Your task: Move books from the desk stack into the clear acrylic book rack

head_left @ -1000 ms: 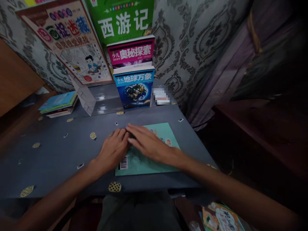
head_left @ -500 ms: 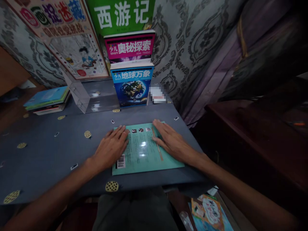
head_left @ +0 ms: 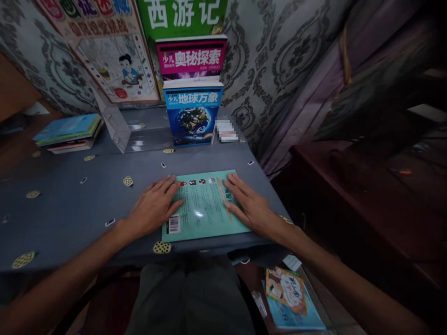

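Observation:
A teal book [head_left: 200,209] lies flat on the table in front of me, its printed cover with a barcode and a row of small portraits facing up. On its left edge rests my left hand [head_left: 155,204], open, palm down, the thumb reaching over the cover. My right hand [head_left: 246,200] lies open along the right edge with its fingers on the cover. Behind the book, a blue book with a globe [head_left: 192,118] stands upright in a clear stepped stand [head_left: 120,128]. A pink book [head_left: 193,58] stands behind it, and a taller green book [head_left: 183,21] is at the back.
The table [head_left: 80,195] has a grey-blue cloth with pineapple prints. At the left lies a stack of books [head_left: 70,130]; a large picture book [head_left: 118,56] leans at the back. A dark red cabinet [head_left: 349,186] stands right. Below lie more books [head_left: 293,298].
My head view has tilted and shifted slightly. On the left, my hand has slid a little outward, with the thumb now spread over the cover. The book stays flat between my hands.

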The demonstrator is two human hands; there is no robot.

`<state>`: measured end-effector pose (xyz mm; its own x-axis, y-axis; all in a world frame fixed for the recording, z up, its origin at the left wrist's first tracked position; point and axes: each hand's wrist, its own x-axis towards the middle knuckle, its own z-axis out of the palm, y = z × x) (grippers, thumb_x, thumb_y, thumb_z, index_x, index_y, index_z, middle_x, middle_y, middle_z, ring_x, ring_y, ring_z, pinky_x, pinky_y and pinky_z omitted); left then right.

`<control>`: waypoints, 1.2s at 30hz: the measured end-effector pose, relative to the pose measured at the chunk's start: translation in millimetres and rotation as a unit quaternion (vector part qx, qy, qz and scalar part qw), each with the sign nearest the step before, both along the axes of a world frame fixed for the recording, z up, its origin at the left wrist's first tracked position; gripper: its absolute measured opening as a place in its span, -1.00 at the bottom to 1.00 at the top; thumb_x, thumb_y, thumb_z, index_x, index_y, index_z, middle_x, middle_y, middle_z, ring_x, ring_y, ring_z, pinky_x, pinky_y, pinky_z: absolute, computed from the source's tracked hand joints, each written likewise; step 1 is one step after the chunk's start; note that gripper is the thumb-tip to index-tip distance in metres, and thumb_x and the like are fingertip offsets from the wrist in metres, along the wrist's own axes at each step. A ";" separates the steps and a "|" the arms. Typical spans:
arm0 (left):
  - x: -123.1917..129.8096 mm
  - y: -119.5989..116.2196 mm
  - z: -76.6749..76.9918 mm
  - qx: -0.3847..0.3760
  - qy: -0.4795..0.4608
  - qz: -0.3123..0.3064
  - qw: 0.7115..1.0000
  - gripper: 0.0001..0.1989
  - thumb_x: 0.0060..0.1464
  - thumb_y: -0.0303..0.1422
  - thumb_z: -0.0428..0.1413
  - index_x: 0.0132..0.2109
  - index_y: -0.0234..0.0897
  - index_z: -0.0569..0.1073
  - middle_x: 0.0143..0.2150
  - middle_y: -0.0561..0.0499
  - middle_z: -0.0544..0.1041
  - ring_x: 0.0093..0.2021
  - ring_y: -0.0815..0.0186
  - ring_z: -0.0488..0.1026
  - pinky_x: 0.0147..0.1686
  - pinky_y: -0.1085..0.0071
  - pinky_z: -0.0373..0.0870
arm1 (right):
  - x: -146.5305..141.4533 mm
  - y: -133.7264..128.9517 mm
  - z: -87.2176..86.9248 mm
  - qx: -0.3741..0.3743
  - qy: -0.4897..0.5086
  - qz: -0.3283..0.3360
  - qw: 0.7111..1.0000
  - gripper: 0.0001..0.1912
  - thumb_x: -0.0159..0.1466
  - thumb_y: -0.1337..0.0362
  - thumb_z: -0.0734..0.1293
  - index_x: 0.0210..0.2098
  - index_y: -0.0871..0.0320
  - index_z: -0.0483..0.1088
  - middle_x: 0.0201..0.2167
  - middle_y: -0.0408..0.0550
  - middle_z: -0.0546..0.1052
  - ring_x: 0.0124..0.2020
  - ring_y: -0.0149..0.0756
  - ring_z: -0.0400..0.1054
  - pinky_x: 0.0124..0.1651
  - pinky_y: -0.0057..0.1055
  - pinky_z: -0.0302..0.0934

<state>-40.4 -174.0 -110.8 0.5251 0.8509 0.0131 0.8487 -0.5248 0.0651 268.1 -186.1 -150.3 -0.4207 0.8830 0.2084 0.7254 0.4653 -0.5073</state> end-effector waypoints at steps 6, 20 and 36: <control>-15.9 -43.7 -6.6 -0.008 0.000 -0.052 0.999 -0.16 0.24 0.22 -0.13 0.43 -0.27 0.14 0.49 -0.29 0.09 0.46 -0.10 0.09 0.34 -0.07 0.15 | 7.5 -61.7 8.2 -0.010 0.007 0.056 0.998 -0.13 0.28 -0.11 0.39 0.46 -0.02 0.04 0.51 0.02 -0.06 0.49 0.17 -0.16 0.44 0.20 -0.05; -45.1 -93.9 -16.4 -0.020 0.072 -0.161 0.984 0.06 0.20 -0.36 0.18 0.50 -0.06 -0.46 0.55 -0.20 -0.20 0.53 -0.07 -0.26 0.43 -0.15 -0.20 | 27.6 -114.6 20.2 0.045 -0.133 0.173 0.975 0.04 0.22 0.38 0.41 0.51 0.01 -0.24 0.54 0.09 -0.27 0.52 0.14 -0.37 0.37 0.17 0.10; -28.6 12.0 15.8 -0.301 -0.499 0.103 0.806 -0.45 0.04 0.14 0.14 -0.20 -0.33 0.54 -0.26 -0.10 0.65 -0.27 0.21 0.58 -0.21 0.32 0.51 | -14.9 39.5 48.1 -0.058 0.398 -0.094 0.911 -0.48 0.25 -0.07 0.38 0.05 0.14 0.41 -0.28 -0.02 0.66 -0.34 -0.14 0.57 -0.27 -0.20 0.49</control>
<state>-69.0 -162.0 -95.0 0.3548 0.9288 -0.1067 0.2818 0.0025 0.9595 253.2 -146.6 -102.2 -0.0169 0.9594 0.2815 0.1677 0.2803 -0.9451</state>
